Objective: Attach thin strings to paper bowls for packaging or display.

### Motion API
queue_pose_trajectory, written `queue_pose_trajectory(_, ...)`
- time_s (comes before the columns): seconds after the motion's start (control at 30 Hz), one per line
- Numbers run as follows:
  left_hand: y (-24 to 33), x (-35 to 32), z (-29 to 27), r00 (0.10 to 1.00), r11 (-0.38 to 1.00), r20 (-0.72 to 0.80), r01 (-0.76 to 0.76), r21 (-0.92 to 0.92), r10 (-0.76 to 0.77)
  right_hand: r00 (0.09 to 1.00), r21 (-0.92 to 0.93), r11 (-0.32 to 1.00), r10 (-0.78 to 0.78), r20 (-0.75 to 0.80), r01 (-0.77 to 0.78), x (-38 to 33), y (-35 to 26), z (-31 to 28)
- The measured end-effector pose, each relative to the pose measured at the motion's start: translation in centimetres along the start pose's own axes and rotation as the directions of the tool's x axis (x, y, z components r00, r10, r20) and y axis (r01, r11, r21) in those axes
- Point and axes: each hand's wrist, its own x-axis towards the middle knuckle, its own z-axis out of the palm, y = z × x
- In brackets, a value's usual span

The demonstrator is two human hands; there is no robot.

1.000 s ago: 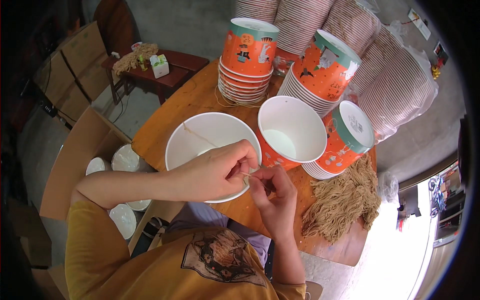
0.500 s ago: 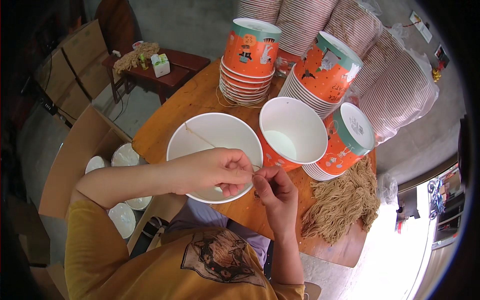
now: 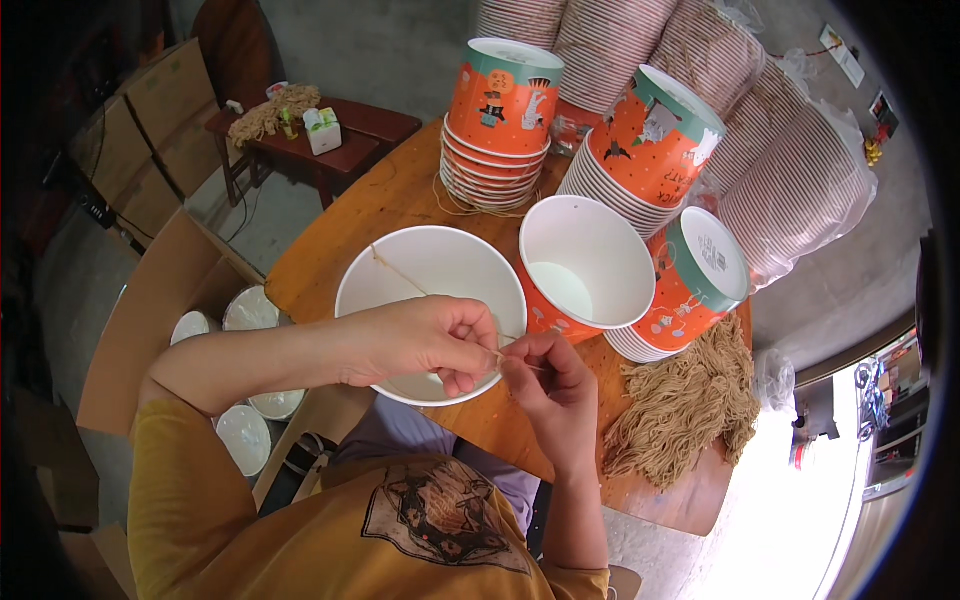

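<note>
A white-lined paper bucket [image 3: 455, 262] stands mouth up on the table in front of me. From the far left of its rim a thin strand of tan twine [image 3: 400, 271] runs across the mouth and passes behind my left hand. My left hand [image 3: 445, 340] reaches over the bucket with its fingers curled, pinching the twine at its near right rim. Against it, my right hand [image 3: 550, 385] holds the twine between thumb and forefinger. A small loop or knot seems to lie between the fingertips; its exact form is too fine to tell.
Beside the bucket a second open bucket [image 3: 590, 255] leans to the right. Upside-down stacks of orange buckets [image 3: 505, 110] stand behind. A bundle of tan twine [image 3: 685, 405] lies at the table's right. On my left, a cardboard box [image 3: 150, 320] holds more buckets.
The fingertips have shifted slightly, and the twine between them shows more. A short end now sticks out by my right fingers. The open bucket has barely moved.
</note>
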Motion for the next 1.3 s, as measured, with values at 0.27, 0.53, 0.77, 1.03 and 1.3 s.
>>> queue_pose_trajectory(0.27, -0.4, -0.3, 0.1, 0.995, 0.966, -0.02, -0.093, 0.242, 0.1, 1.0, -0.172, 0.985, -0.009, -0.029, 0.004, 0.2, 0.4, 0.0)
queue_pose_trajectory(0.53, 0.1, -1.0, 0.5, 0.973, 0.836, -0.063, -0.157, 0.526, 0.222, 0.999, -0.18, 0.984, -0.002, -0.048, -0.007, 0.3, 0.3, 0.1)
queue_pose_trajectory(0.77, 0.2, -1.5, 1.0, 0.913, 0.616, -0.019, -0.26, 0.743, 0.408, 0.99, -0.406, 0.907, -0.137, -0.021, 0.117, 0.5, -0.1, 0.2)
queue_pose_trajectory(1.03, 0.2, -1.3, 1.1, 0.881, 0.478, 0.014, -0.27, 0.836, 0.472, 0.991, -0.362, 0.926, -0.128, -0.048, 0.102, 0.5, 0.4, 0.5)
queue_pose_trajectory(1.3, -1.1, -0.6, 0.4, 0.771, 0.514, -0.081, -0.338, 0.788, 0.632, 0.991, -0.29, 0.954, -0.101, -0.09, 0.071, 0.3, 0.6, 0.6)
